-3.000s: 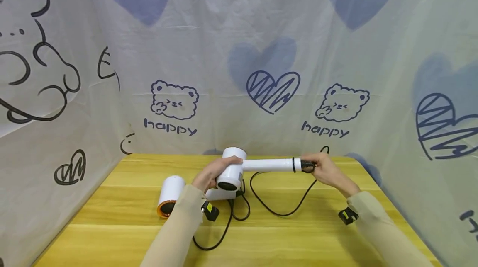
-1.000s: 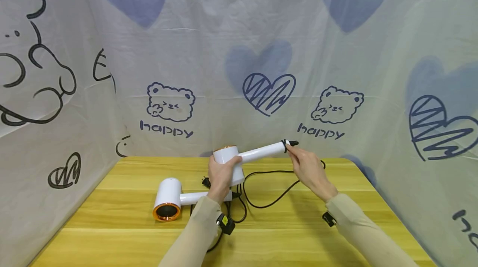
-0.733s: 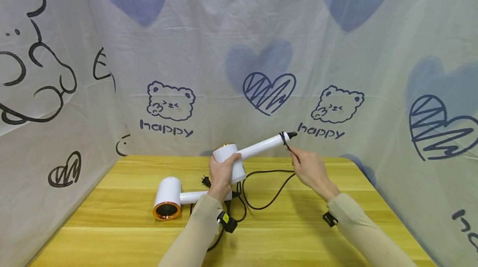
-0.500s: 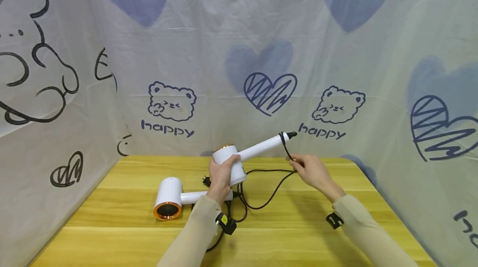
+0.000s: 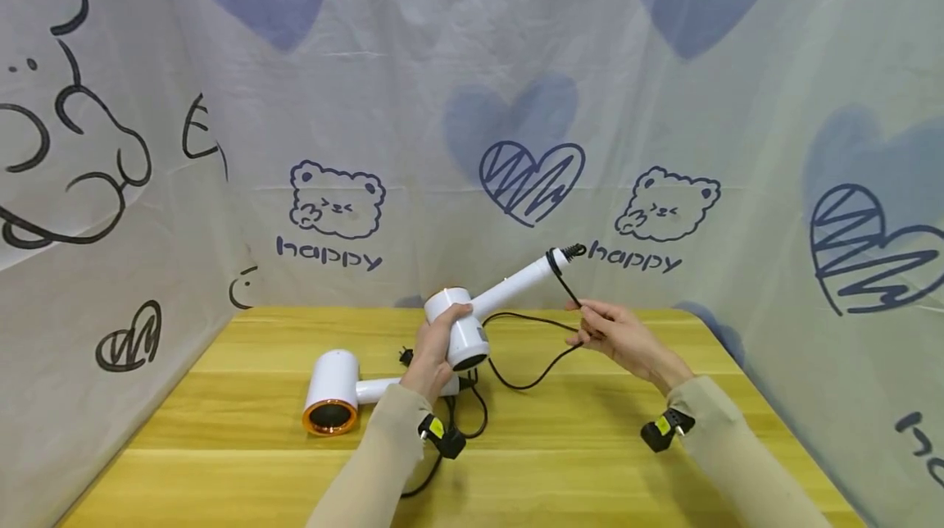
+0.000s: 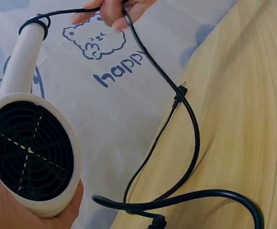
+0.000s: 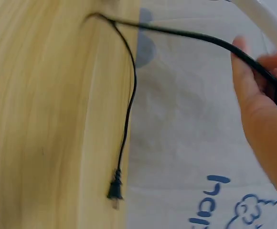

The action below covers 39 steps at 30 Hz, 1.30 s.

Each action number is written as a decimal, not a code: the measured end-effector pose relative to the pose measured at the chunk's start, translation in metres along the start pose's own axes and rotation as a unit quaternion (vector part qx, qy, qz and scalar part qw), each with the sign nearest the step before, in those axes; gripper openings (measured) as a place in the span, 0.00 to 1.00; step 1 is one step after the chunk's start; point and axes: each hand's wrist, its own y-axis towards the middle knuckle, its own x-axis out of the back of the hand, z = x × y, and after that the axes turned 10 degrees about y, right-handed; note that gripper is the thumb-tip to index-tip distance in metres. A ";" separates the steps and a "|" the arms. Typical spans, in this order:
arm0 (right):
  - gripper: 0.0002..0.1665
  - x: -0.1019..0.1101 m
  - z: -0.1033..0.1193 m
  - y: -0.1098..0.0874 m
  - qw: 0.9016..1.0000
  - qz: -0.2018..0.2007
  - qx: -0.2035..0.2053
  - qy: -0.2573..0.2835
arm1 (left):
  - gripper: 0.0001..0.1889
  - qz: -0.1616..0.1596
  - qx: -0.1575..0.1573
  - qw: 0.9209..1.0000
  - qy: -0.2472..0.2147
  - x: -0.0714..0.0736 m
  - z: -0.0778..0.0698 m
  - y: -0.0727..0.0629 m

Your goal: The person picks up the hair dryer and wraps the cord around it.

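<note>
Left hand (image 5: 435,348) curls round the head of the white hair dryer (image 5: 488,304), held above the bench (image 5: 560,471). Its handle (image 5: 519,284) slants up toward two o'clock; dark round grille (image 6: 30,150) at the head's lower end. Black cord (image 5: 568,290) loops round the handle near the tip, then runs toward five o'clock to the right hand (image 5: 619,342), fingers pinching it. Second dryer (image 5: 333,384), orange-rimmed, lies at eight o'clock from the held one. Black plug (image 5: 406,357) just beside left hand, nine o'clock.
</note>
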 end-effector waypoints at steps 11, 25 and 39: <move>0.18 -0.004 0.008 0.006 0.989 -0.050 -0.108 -0.088 | 0.38 0.023 0.029 0.999 0.019 0.007 0.002 0.002; 0.21 0.036 0.018 0.001 0.990 -0.088 -0.106 -0.021 | 0.32 0.169 0.038 0.983 0.056 0.012 -0.016 -0.002; 0.18 0.071 0.007 -0.004 0.992 0.043 -0.100 0.070 | 0.30 0.197 0.068 0.977 0.034 0.026 -0.018 0.004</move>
